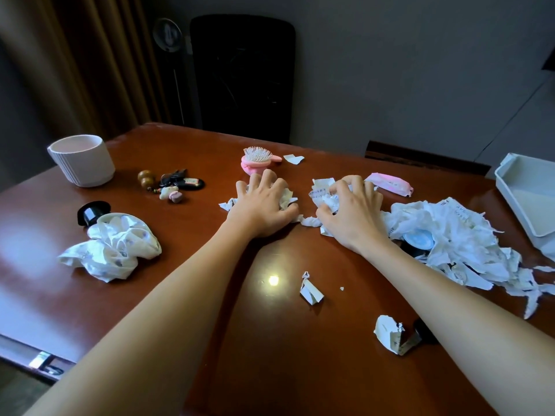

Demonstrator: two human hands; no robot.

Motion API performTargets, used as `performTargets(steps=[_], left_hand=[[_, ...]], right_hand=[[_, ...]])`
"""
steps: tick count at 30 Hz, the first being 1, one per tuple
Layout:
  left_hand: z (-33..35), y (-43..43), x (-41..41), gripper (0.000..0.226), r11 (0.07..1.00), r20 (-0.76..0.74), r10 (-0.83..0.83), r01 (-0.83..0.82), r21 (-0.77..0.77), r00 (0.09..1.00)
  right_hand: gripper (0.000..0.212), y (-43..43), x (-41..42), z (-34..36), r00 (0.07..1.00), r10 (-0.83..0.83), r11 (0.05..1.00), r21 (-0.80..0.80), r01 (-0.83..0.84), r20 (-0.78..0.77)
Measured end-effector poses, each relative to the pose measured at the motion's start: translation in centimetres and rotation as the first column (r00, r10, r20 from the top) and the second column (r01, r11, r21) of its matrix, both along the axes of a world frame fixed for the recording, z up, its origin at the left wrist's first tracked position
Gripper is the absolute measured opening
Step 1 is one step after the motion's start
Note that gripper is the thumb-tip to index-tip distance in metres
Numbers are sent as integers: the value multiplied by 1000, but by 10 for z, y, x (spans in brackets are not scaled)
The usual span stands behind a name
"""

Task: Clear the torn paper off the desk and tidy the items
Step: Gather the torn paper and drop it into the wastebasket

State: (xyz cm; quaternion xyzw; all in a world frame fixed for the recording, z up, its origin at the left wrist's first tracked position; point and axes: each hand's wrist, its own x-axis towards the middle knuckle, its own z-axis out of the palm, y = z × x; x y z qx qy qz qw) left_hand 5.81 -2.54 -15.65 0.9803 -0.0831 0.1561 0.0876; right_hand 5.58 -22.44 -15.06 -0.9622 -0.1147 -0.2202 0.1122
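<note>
both hands [263, 205] [348, 210] claw over torn paper [322, 195], fingers curled.

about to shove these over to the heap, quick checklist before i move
1. Grip: left hand and right hand curl over scraps: ok
2. Way to the big pile free: ok
3. Pile is paper only: not ok, a round lid sits in it
4. Strays collected: not ok, stray pieces lie at the front, one more beside the pink brush
5. White tray empty: cannot tell, partly out of frame
</note>
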Motion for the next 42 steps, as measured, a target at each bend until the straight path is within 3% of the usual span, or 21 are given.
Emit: performTargets(steps=[6, 9, 13, 17, 24, 28, 35, 42], left_hand=[[4, -3, -6, 43, 1000, 29, 26, -25, -13, 999], [4, -4, -7, 38, 999, 43, 42, -40, -35, 998], [5, -4, -10, 35, 998, 62, 36, -33, -44, 997], [6, -5, -15, 35, 995, 97, 84, -89, 41, 992], [5, -6, -24, 38, 969, 104, 235, -242, 58, 966], [3, -7, -26, 46, 942, -22, 336, -336, -7, 942], [5, -6, -26, 55, 947, -42, 320, -321, -10, 946], [7, -8, -30, 44, 975, 67, 215, -211, -70, 974]], right_hand=[[45, 1, -1, 0, 999, 18, 994, 109, -15, -27], [56, 1, -1, -1, 998, 30, 998, 50, -27, -57], [68, 2, 3, 0, 971, 56, 998, -9, -60, -232], [69, 2, 4, 1, 950, 92, 995, -13, -100, -300], [57, 2, 2, 1, 985, 69, 995, -65, -80, -157], [52, 2, 2, 0, 991, 77, 995, -60, -84, -113], [45, 1, 1, 1, 989, 126, 992, 31, -124, -79], [39, 5, -5, 3, 991, 132, 991, 15, -132, -2]])
